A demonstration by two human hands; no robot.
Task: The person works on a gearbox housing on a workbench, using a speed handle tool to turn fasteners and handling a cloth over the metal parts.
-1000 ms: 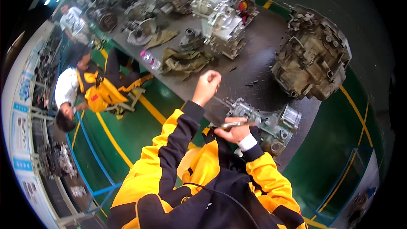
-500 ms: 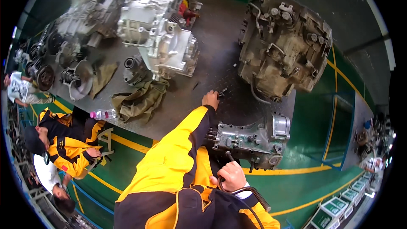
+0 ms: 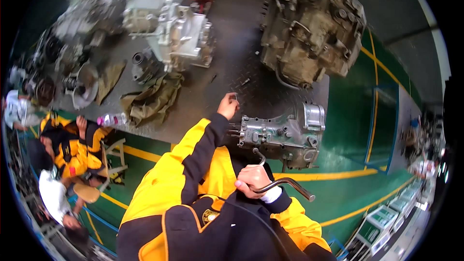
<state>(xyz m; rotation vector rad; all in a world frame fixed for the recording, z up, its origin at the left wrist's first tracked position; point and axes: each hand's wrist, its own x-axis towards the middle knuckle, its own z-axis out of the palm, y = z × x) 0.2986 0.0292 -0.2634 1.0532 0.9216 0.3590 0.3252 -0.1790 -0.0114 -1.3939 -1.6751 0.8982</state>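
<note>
My left hand (image 3: 228, 106) is above the near edge of the dark metal table (image 3: 203, 101), its fingers curled in; anything small inside them is hidden. Just beyond it on the tabletop is a small dark bolt-like piece (image 3: 246, 81). Close to my body, my right hand (image 3: 253, 181) is wrapped round a bent metal crank handle (image 3: 293, 182). One end of the handle points up toward a grey metal gearbox housing (image 3: 278, 133), which lies at the table's near right. Thin rods stick out of the housing's left end, close to my left hand.
A large dirty transmission (image 3: 311, 34) stands at the far right. Toward the left are a bright cut-open gearbox (image 3: 166, 24), a cylindrical part (image 3: 143, 66), a crumpled olive cloth (image 3: 152, 99) and a pink-capped bottle (image 3: 114, 119). Two people sit at lower left.
My left hand has drawn back toward me from the bolt-like piece, which stays on the table. My right hand and the crank handle have risen and turned. The whole view has shifted.
</note>
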